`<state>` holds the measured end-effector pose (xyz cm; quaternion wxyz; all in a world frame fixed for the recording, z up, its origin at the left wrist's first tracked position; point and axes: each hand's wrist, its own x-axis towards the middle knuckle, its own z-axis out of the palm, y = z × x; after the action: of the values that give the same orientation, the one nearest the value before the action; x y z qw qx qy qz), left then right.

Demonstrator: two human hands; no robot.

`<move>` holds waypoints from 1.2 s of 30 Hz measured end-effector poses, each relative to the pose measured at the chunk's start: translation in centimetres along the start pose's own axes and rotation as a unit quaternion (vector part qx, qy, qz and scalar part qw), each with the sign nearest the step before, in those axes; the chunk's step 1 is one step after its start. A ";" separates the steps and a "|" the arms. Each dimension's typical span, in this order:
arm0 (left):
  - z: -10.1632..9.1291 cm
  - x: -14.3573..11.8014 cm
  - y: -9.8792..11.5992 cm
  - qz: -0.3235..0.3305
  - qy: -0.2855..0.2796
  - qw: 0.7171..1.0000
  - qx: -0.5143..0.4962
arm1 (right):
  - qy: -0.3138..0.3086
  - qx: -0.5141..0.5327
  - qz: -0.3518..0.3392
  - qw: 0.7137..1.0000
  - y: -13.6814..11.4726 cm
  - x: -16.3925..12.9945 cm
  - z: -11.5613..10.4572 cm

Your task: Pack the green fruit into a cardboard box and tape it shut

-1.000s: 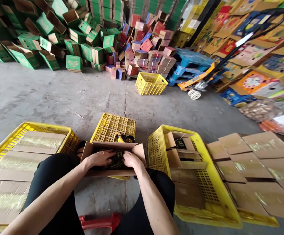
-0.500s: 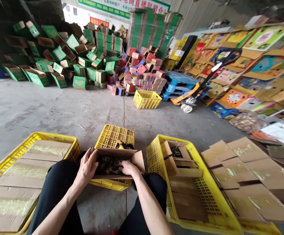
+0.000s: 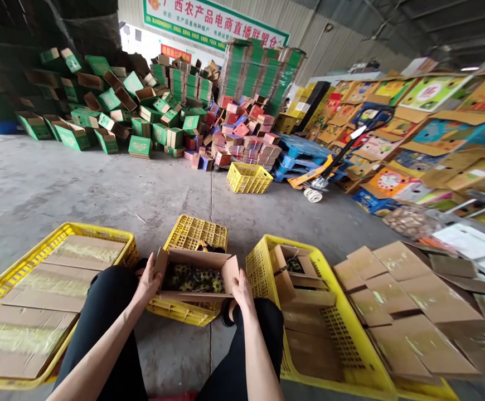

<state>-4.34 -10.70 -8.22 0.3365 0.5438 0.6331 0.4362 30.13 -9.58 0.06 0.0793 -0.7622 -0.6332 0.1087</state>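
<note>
Two bare forearms are seen entering from the lower edge of the head view, with no sleeves, watch, bracelet or gloves visible on them. The left hand (image 3: pixel 148 283) and the right hand (image 3: pixel 241 288) are uncovered, and no rings can be made out at this size. The fingers are slim, and the nails cannot be judged. Both legs are clothed in plain black trousers (image 3: pixel 108 312) of a smooth, matt fabric, without visible seams, pockets, prints or logos. The cloth is drawn fairly close over the thighs and knees. A dark shoe or sandal is partly glimpsed beyond the left knee, though its form cannot be told.
</note>
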 end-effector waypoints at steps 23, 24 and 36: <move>1.5 1.4 0.1 -0.026 0.038 0.999 -0.005 | -0.050 -0.089 -0.225 0.969 -6.0 4.0 -0.2; 1.6 1.4 0.2 -0.022 0.049 0.999 -0.007 | -0.047 -0.086 -0.245 0.965 -6.6 4.0 0.2; 2.2 1.5 0.4 0.023 0.054 0.998 -0.021 | -0.240 -0.098 -0.403 0.878 -15.4 6.2 7.9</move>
<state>-2.46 -8.81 -8.70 0.3032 0.5264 0.6284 0.4859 14.48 -0.72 -3.98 -0.1135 -0.3953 -0.8926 0.1847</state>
